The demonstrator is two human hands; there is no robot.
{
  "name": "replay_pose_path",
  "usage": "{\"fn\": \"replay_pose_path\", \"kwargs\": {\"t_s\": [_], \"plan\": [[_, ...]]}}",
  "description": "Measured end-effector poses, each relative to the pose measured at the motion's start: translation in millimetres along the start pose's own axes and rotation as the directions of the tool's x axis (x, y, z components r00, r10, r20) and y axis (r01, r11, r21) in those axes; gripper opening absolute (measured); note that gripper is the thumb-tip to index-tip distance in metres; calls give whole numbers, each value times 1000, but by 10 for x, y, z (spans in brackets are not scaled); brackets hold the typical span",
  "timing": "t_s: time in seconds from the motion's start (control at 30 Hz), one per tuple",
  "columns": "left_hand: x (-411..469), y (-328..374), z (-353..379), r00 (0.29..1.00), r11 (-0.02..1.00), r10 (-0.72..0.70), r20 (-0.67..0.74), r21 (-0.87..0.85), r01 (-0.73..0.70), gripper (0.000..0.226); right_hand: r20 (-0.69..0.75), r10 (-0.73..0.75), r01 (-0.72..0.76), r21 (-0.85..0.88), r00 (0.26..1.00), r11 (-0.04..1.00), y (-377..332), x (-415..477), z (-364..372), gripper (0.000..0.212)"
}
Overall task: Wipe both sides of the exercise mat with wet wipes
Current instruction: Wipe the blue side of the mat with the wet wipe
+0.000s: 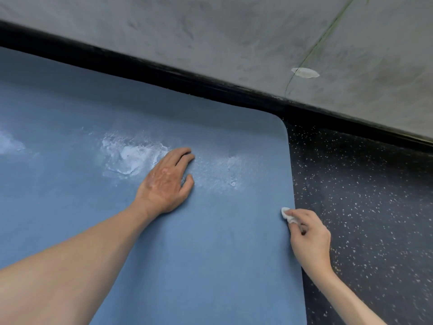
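Mat: the flat blue exercise mat (210, 242) lies spread on the black speckled rubber floor (363, 207), its rounded corner close to the black skirting strip (164, 73) under the grey concrete wall (234, 43).
Left hand: the left hand (166, 181) rests palm-down on the mat, fingers loosely spread, gripping nothing. It looks like bracing.
Right hand: the right hand (309, 238) pinches a small crumpled white wet wipe (289, 215) between fingertips and thumb, right at the mat's right edge.
Done so far: the stretch nearest me looks even and clean, so I'd judge part of this face has been wiped.
Left to do: whitish smeared patches (131, 158) show beside the left hand, with another at the far left. The underside is hidden, so I can't tell its state.
Writing: no brand, label or lettering can be read anywhere.
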State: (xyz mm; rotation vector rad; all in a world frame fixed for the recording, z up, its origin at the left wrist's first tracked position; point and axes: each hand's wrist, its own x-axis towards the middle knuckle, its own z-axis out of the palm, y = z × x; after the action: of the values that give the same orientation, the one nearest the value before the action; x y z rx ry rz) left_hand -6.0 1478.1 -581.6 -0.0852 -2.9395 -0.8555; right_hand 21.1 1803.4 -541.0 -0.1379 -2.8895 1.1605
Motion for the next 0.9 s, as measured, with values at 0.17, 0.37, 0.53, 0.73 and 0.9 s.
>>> {"fn": "replay_pose_path", "kwargs": {"t_s": [0.17,0.37,0.53,0.73,0.9], "plan": [[-60,-11,-51,998,994,52,27,-93,-49,52,187,181,-239,364,966,900,-506,-125,25,11],[-165,389,-251,991,921,6,136,-386,48,29,441,145,-400,564,885,722,-1021,-354,170,25],[-512,658,-458,844,457,-95,528,-730,508,13,481,-1,-316,577,877,753,-1278,-489,348,22],[-750,599,-873,792,284,-146,593,-742,608,23,497,-87,-256,579,863,774,-1693,-590,419,18],[-1116,873,-1641,798,88,-265,542,-810,580,29,570,-125,-280,569,812,773,-2465,-831,144,14]]}}
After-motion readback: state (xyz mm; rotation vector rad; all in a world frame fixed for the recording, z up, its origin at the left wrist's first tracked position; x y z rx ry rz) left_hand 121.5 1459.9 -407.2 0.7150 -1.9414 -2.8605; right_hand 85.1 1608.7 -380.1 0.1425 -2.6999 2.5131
